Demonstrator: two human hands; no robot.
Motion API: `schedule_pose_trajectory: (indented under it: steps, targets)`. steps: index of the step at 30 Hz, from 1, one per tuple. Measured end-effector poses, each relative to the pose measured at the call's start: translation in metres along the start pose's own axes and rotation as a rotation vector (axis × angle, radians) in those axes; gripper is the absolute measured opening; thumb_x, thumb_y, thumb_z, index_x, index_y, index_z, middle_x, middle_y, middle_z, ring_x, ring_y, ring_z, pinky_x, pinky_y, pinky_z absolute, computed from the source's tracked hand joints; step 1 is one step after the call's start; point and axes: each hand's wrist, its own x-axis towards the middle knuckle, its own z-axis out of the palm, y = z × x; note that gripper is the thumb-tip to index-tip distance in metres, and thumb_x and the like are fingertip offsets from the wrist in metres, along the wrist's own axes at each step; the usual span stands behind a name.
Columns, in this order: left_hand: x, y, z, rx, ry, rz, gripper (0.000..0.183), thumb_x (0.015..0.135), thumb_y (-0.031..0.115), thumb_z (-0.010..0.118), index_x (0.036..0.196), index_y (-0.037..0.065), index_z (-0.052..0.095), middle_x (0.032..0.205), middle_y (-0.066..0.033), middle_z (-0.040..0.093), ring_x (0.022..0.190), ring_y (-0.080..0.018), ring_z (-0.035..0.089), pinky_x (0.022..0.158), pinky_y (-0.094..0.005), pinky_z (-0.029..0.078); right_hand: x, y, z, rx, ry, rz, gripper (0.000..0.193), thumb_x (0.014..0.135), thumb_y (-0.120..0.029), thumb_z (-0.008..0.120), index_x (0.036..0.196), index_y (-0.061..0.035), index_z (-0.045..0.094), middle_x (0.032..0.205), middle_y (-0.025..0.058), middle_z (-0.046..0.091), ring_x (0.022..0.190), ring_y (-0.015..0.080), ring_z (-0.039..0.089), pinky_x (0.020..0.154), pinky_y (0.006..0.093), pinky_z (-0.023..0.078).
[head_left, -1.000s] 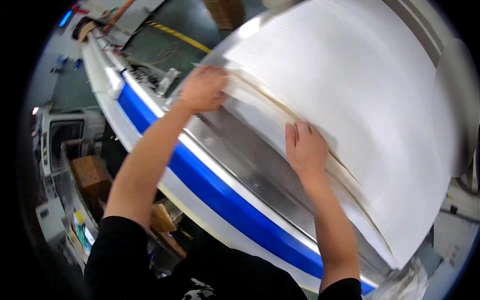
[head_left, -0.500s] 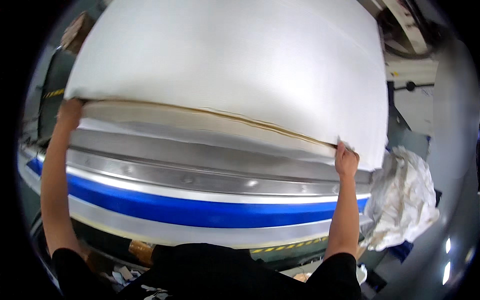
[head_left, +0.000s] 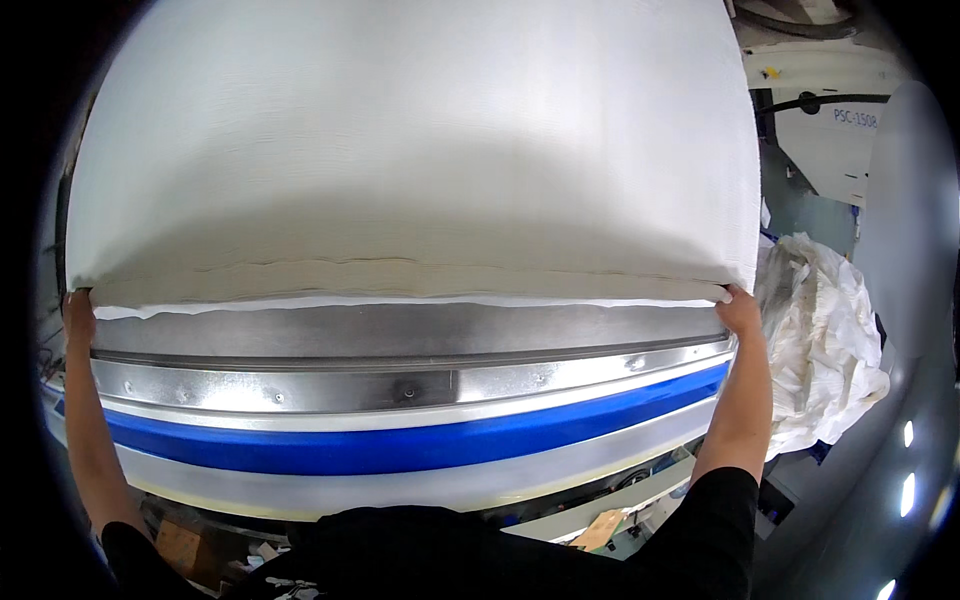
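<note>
A wide stack of thin white cloth spreads away from me across a metal bed. Its near edge shows several cream-coloured layers bunched together. My left hand is closed on the near left corner of the cloth. At the near right corner my right hand grips the same cloth, thumb on top and the other fingers hidden beneath. Between the hands the edge runs nearly straight, and a grey metal surface shows just in front of it.
Nearer me runs a shiny metal strip, then a blue band and a pale rounded edge. A crumpled white cloth heap sits to the right. Below lie a cardboard piece and other clutter.
The cloth's near edge has come toward me, mostly on the left, and now lies straighter instead of slanting. My hands are farther apart. Less of the metal surface shows.
</note>
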Motion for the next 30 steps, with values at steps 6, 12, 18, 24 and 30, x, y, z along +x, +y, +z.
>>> schedule_pose_trajectory:
  steps: [6, 12, 18, 24, 30]
  targets:
    - [-0.015, 0.013, -0.032, 0.436, -0.055, 0.272, 0.034, 0.084, 0.004, 0.045, 0.116, 0.009, 0.055, 0.116, -0.0087, 0.058, 0.111, -0.0213, 0.054, 0.104, -0.0392, 0.033, 0.001, 0.025, 0.022, -0.129, 0.117, 0.014, 0.041, 0.078, -0.014, 0.056, 0.119, -0.0151, 0.06, 0.118, 0.0102, 0.061, 0.105, 0.0312, 0.058, 0.089, 0.0406, 0.047]
    - [-0.064, 0.131, -0.162, 0.262, -0.122, 0.196, 0.043, 0.083, 0.0, 0.044, 0.117, 0.02, 0.059, 0.117, -0.0055, 0.062, 0.114, -0.0206, 0.054, 0.109, -0.0423, 0.027, -0.03, 0.06, -0.021, -0.138, 0.129, -0.103, 0.044, 0.075, -0.013, 0.057, 0.119, -0.017, 0.061, 0.111, 0.0104, 0.064, 0.104, 0.0306, 0.059, 0.088, 0.0409, 0.047]
    - [-0.099, 0.074, -0.218, 0.299, -0.097, 0.211, 0.034, 0.084, 0.007, 0.045, 0.113, 0.016, 0.061, 0.112, -0.005, 0.064, 0.107, -0.0261, 0.058, 0.106, -0.0481, 0.03, -0.064, 0.118, -0.05, 0.016, 0.227, -0.212, 0.042, 0.073, -0.005, 0.054, 0.112, -0.0131, 0.064, 0.103, 0.0166, 0.065, 0.097, 0.0351, 0.061, 0.085, 0.0435, 0.047]
    - [-0.162, 0.038, -0.2, 0.349, -0.353, 0.265, 0.035, 0.077, 0.003, 0.054, 0.107, 0.018, 0.063, 0.107, -0.0056, 0.065, 0.103, -0.026, 0.06, 0.104, -0.049, 0.031, -0.119, 0.123, -0.019, -0.209, 0.057, -0.202, 0.041, 0.071, -0.006, 0.058, 0.111, -0.0134, 0.064, 0.099, 0.0153, 0.066, 0.093, 0.0341, 0.062, 0.084, 0.0426, 0.047]
    - [-0.224, 0.034, -0.121, 0.604, -0.789, 0.385, 0.053, 0.064, 0.006, 0.068, 0.114, 0.019, 0.062, 0.113, -0.0039, 0.063, 0.112, -0.0216, 0.057, 0.106, -0.0493, 0.03, -0.157, 0.128, 0.055, -0.388, -0.132, -0.335, 0.032, 0.072, -0.012, 0.059, 0.103, -0.0153, 0.066, 0.093, 0.012, 0.067, 0.089, 0.031, 0.063, 0.08, 0.0417, 0.049]
